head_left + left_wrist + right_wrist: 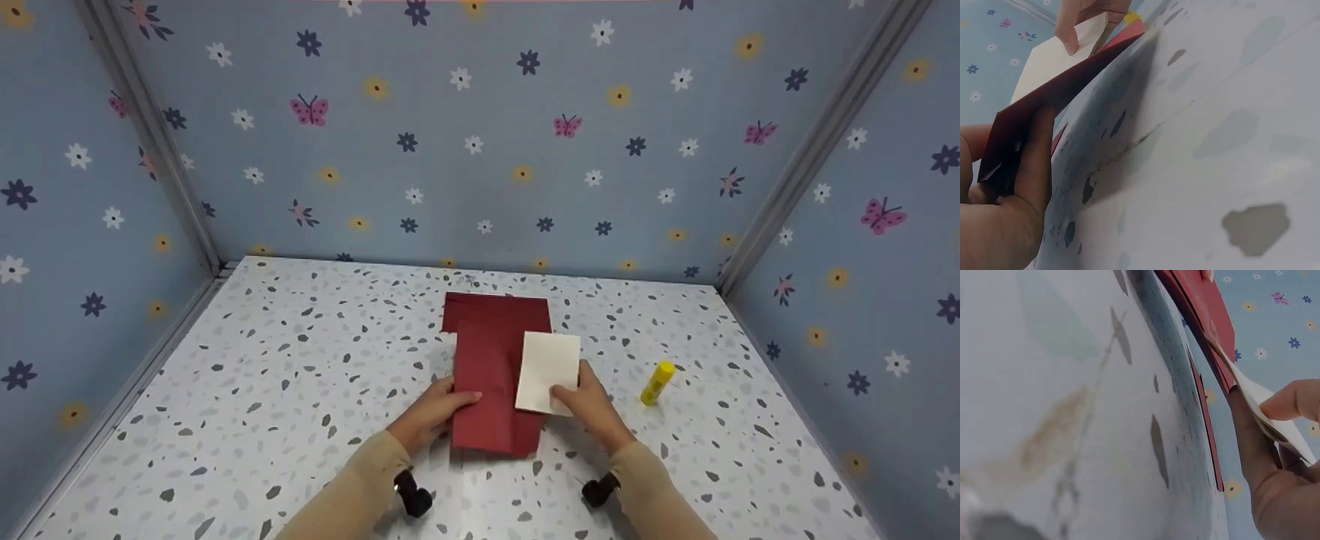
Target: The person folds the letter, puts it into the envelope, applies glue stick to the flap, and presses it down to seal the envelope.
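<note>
A folded red paper [484,375] is held over the table, its wider flap pointing to the back. My left hand [429,411] grips its left edge, thumb on top and fingers underneath, as the left wrist view shows. Between thumb and fingers of my right hand [592,401] is a cream folded paper [549,367], which overlaps the red paper's right side. In the right wrist view the cream paper [1255,396] looks layered and slightly bent, and its far end touches the red paper [1207,315].
A yellow glue stick [658,383] is on the speckled white table [300,375], right of my right hand. Flower-patterned panels [480,135] enclose the back and both sides. A black wrist camera [412,495] sits under the left sleeve.
</note>
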Demonstrator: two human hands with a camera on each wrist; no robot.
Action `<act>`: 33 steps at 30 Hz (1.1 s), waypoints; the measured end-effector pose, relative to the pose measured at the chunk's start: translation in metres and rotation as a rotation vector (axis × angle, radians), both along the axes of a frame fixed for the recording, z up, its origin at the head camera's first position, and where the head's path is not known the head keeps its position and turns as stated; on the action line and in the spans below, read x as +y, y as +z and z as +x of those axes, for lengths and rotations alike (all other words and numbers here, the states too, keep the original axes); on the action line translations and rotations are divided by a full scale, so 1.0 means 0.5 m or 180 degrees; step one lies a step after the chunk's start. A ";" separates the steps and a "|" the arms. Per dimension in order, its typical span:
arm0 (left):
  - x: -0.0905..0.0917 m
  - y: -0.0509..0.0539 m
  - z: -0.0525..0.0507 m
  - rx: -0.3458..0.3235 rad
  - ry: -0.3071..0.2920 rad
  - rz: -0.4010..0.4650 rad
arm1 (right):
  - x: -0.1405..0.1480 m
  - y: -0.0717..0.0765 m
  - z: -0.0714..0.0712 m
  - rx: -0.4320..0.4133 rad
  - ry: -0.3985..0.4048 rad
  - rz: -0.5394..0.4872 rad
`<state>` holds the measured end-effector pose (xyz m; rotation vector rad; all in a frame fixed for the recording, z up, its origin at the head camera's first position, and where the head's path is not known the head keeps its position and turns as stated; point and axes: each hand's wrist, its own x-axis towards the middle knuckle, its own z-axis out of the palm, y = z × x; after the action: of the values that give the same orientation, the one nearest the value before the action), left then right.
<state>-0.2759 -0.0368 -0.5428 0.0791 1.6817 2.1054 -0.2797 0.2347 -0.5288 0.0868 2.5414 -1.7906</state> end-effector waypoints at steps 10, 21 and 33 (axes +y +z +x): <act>0.003 0.028 -0.002 -0.0031 -0.0038 0.0211 | -0.012 0.026 -0.006 0.0056 -0.0182 0.0104; 0.005 0.028 -0.002 -0.0029 -0.0044 0.0244 | -0.022 0.032 -0.004 0.0100 -0.0183 0.0010; 0.019 0.027 -0.001 -0.0015 -0.0027 0.0440 | -0.026 0.037 0.003 -0.0034 0.0234 -0.0152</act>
<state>-0.2764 -0.0273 -0.5293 0.1233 1.5286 2.2117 -0.2784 0.2216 -0.5104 0.0015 2.4590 -1.8174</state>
